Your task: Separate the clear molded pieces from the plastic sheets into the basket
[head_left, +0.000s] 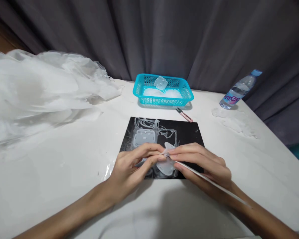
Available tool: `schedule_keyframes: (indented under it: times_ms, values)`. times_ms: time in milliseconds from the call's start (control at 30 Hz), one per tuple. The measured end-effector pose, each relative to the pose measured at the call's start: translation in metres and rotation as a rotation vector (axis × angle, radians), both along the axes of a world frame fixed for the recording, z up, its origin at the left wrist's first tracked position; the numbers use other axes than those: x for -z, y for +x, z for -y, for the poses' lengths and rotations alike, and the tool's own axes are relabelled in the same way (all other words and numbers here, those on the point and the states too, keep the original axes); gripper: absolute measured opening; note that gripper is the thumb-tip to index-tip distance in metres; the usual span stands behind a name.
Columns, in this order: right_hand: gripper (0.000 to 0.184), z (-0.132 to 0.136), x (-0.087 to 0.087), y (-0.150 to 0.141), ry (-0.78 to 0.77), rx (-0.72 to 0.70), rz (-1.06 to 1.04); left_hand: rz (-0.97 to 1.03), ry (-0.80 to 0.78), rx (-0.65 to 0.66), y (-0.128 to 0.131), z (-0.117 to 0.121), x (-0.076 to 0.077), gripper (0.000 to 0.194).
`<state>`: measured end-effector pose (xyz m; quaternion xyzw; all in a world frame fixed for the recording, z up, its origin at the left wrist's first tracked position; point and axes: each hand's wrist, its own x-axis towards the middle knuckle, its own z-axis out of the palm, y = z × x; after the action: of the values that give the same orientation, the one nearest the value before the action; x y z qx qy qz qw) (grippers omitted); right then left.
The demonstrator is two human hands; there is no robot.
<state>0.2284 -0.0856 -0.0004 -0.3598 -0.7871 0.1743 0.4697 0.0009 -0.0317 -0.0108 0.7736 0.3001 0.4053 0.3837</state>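
My left hand is closed, thumb and fingers pinching the edge of a thin translucent white piece above the black board. My right hand pinches the same piece from the other side, fingertips close to the left ones. A long thin white strip runs from the right fingertips down across the right wrist; whether it belongs to that piece I cannot tell. Under the hands, a translucent rounded sheet lies on the board. Beyond my left hand is a squarish translucent pad with small holes, amid stringy offcuts.
A blue perforated basket at the back holds translucent pads. Pink-handled thread snips lie before it. A large heap of white sheets fills the left. A water bottle and a translucent scrap are at right.
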Motion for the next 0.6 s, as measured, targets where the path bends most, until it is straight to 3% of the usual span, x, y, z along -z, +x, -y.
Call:
schedule_keyframes:
  times_ms: [600]
  values:
    - [0.035,0.0007,0.001,0.0006,-0.013,0.013,0.006,-0.011,-0.011,-0.02,-0.0007,0.0005,0.0036,0.01]
